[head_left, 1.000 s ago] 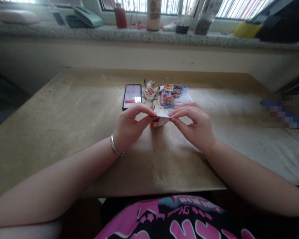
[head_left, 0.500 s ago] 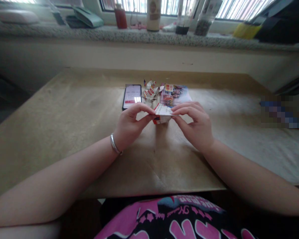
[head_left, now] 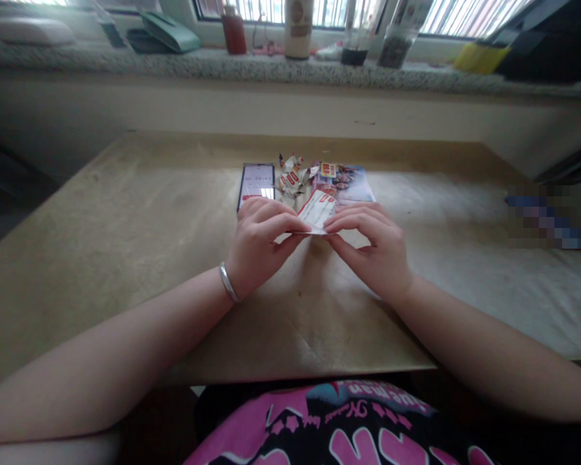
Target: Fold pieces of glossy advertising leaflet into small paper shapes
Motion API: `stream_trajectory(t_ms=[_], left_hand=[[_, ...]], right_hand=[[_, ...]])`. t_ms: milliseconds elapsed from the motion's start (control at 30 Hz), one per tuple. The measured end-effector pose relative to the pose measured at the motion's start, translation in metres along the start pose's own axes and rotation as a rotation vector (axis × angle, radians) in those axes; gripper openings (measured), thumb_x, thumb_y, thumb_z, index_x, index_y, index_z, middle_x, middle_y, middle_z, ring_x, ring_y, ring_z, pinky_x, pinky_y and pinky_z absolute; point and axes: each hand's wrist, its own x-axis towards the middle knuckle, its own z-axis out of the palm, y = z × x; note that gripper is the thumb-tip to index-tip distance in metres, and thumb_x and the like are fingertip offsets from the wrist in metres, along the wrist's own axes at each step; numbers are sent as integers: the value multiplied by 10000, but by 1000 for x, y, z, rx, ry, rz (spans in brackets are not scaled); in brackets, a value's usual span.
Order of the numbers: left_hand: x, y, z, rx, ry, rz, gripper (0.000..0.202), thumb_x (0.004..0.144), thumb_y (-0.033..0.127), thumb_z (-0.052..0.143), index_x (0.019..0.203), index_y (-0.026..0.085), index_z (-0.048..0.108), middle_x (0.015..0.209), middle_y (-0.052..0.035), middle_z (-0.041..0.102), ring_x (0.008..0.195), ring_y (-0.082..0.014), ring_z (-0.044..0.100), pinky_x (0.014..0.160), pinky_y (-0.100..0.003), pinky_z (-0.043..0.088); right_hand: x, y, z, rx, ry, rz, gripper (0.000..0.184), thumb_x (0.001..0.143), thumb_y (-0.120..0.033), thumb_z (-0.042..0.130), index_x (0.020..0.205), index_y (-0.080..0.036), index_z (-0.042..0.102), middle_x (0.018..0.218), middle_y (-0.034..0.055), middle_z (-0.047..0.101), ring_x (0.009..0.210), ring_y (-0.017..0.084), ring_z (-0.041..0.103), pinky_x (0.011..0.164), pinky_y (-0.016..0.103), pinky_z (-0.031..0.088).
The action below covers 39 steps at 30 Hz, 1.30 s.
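A small piece of white printed paper (head_left: 318,210) with red edging is held above the table, its near edge pinched from both sides. My left hand (head_left: 266,236) grips the left part of that edge between thumb and fingers; a silver bracelet circles the wrist. On the other side, my right hand (head_left: 370,242) pinches the right part the same way. Just beyond the paper sits a folded paper shape (head_left: 293,175) with pointed corners and red lettering. Left of it lies a phone (head_left: 257,179) with a lit screen, and a colourful printed sheet (head_left: 351,184) lies to the right.
The pale brown table (head_left: 174,206) stretches out on both sides. A blurred blue item (head_left: 552,223) lies at its right edge. Behind, a speckled stone sill (head_left: 252,70) carries a red bottle (head_left: 234,31), a cream bottle (head_left: 298,29) and a green case (head_left: 172,32).
The paper's near edge has come slightly toward me and its printed upper face now tilts more into view. Both hands have shifted a little with it, still pinching.
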Motion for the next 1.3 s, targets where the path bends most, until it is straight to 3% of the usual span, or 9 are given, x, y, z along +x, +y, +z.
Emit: stream_trajectory(t_ms=[300,567,833,1300], left_hand=[[0,2,1,74,-30,91,41,830,341,698,821,302,709,778,27,696,773,-158,580,852,-354,394],[-1,2,4,95,4,82,96,816,309,677,732,262,666,760,20,687,760,-162,579,810,-346,413],[-2,1,5,92,-6,146,76,828,311,695,781,258,670,786,20,695,768,-163,573,794,-346,393],[-2,4,5,75,-11,104,185,862,308,651,697,223,658,752,16,675,748,-147,559,788,-331,400]], right_hand=[[-1,1,1,3,-11,-42,97,814,-183,689,807,-278,701,808,0,742,885,207,659,846,409,533],[-1,1,4,20,-17,-1,70,839,-201,659,818,-265,679,835,1,742,880,197,668,854,407,527],[-1,-1,8,25,-36,-31,67,833,-183,644,814,-246,653,830,20,723,861,190,652,849,396,521],[-1,-1,8,17,-57,9,76,815,-169,646,790,-236,622,821,26,691,857,195,633,819,389,510]])
